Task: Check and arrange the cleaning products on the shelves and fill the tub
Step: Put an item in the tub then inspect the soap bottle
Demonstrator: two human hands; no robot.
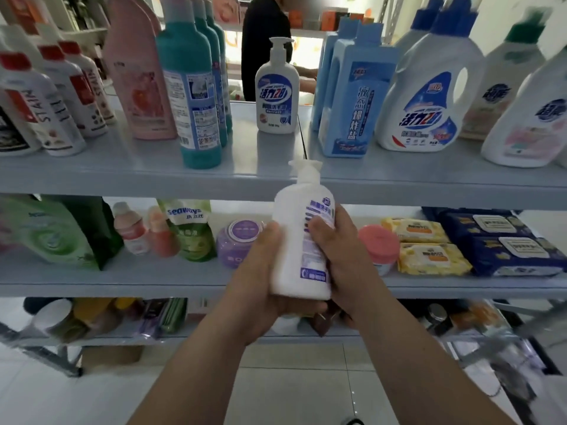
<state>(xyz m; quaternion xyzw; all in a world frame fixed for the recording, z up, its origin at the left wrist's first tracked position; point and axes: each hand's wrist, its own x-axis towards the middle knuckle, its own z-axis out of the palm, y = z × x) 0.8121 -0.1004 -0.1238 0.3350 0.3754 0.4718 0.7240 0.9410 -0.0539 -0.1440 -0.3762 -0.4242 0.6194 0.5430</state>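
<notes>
Item held: one white pump bottle (302, 240) with blue-and-purple label print, upright with a slight tilt, pump head level with the front lip of the upper shelf (122, 176) and clear of it. Left hand (257, 280): cupped under the base and up the left side, thumb lying along the bottle wall. Right hand (343, 262): wrapped round the right side, thumb pressed across the label. Both hands grip this one bottle. Upper shelf, left to right: red-and-white stain-remover bottles (40, 108), a pink bottle (138, 81), a row of teal bottles (196, 96), a matching pump bottle (277, 96) standing alone (label facing out), blue rectangular bottles (352, 102), a white detergent jug (429, 93) with a blue cap. Middle shelf (122, 280), behind the hands: a green "seaways" pouch (191, 231), a purple jar (239, 243), a pink-lidded jar (379, 243), yellow wipe packs (429, 259), dark blue wipe packs (506, 250). Lowest shelf: jars and packets, perhaps, too blurred to name. Beyond the shelving: a person in dark clothing (267, 41).
</notes>
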